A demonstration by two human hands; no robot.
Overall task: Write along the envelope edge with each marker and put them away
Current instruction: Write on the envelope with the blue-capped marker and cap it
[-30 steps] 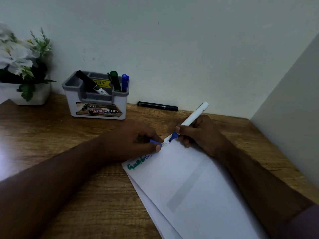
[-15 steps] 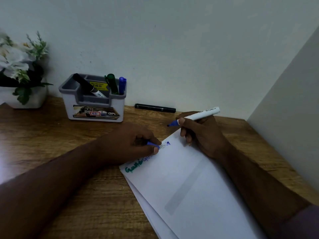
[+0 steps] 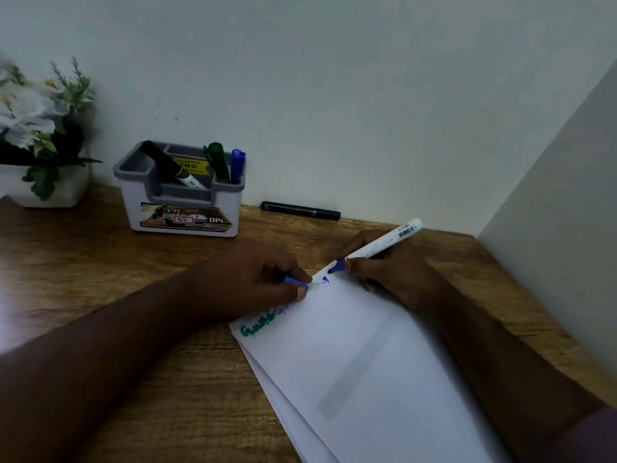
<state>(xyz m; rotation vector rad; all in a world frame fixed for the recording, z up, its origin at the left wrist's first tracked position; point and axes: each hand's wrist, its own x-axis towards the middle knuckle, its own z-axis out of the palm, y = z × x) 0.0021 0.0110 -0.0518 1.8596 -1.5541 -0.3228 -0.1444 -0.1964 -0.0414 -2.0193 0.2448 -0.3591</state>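
Item 1, envelope (image 3: 367, 355): I see it white, lying at a slant on the wooden bench (image 3: 100, 295), on top of other white sheets; its near end runs out of view at the bottom. Green writing (image 3: 257, 327) sits at the left end of its upper edge, small blue writing beside that, and a fresh blue mark (image 3: 325, 280) further along the same edge.

Item 2, right hand (image 3: 384, 272): closed round a white marker (image 3: 377, 245), blue tip just above the envelope's upper corner; I cannot tell whether it touches. Half a second ago the tip was lifted higher and away from the edge; now it is back near the blue mark.

Item 3, left hand (image 3: 263, 279): curled, fingers pinching a blue cap (image 3: 295, 282), resting on the envelope's upper edge, as before.

Item 4, holder (image 3: 182, 192): grey and white, at the back of the bench, carrying a black marker (image 3: 170, 167), a green marker (image 3: 218, 162) and a blue marker (image 3: 237, 165). A black pen (image 3: 300, 210) lies along the wall to its right. A flower pot (image 3: 40, 155) stands at far left.

Open room: bare bench between holder and hands; a side wall crowds the right.
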